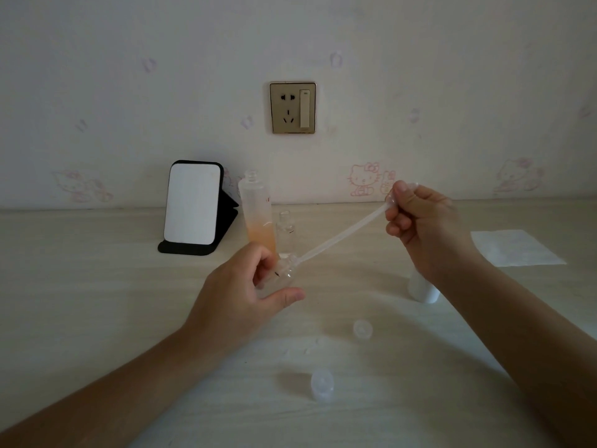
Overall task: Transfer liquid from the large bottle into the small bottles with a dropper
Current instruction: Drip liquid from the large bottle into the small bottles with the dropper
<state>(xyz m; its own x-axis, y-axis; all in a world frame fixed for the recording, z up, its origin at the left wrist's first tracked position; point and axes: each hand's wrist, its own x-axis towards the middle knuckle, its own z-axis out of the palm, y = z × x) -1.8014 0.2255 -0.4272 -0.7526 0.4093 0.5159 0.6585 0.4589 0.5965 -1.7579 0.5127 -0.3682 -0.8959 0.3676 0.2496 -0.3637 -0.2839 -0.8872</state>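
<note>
Tilting small bottle [284, 273] in left hand [240, 294], dropper [342, 236] tip inside

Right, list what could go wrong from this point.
1. The small bottle is tilted in the left hand; liquid could run out at its mouth.
2. The dropper enters at a slant; a hard squeeze by the right hand may spill.
3. The open large bottle stands just behind the left hand and could be knocked.

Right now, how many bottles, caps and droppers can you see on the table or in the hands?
Bottles: 4, tall one, small one behind, small held one, white one
Caps: 2
Droppers: 1
Total: 7
</note>
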